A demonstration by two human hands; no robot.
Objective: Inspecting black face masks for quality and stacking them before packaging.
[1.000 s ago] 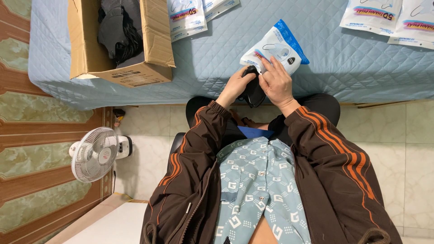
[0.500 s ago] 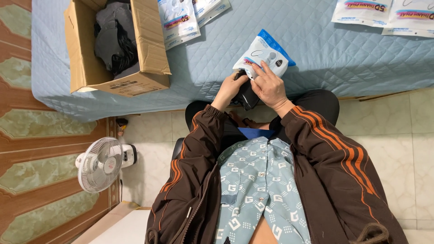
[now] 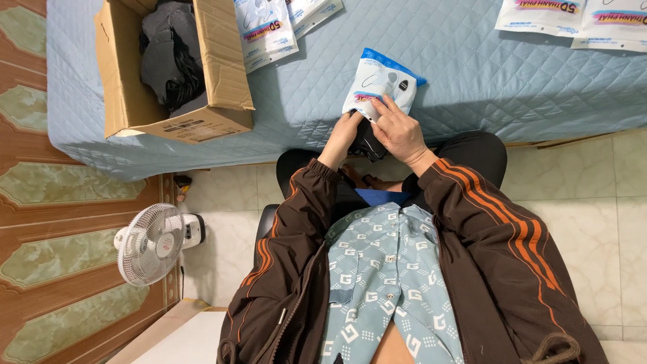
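Right hand [image 3: 399,131] fingers closed on white-and-blue pouch [image 3: 379,91] at the quilted bed [image 3: 472,74] edge, right of the cardboard box [image 3: 222,81]; left hand [image 3: 344,135] apparently grips a black item [image 3: 369,140] beneath

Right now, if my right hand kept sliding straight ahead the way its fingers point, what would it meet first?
The right hand already rests on the white and blue plastic packet. Beyond that, probably only bare light blue quilted cover, though depth is hard to judge.
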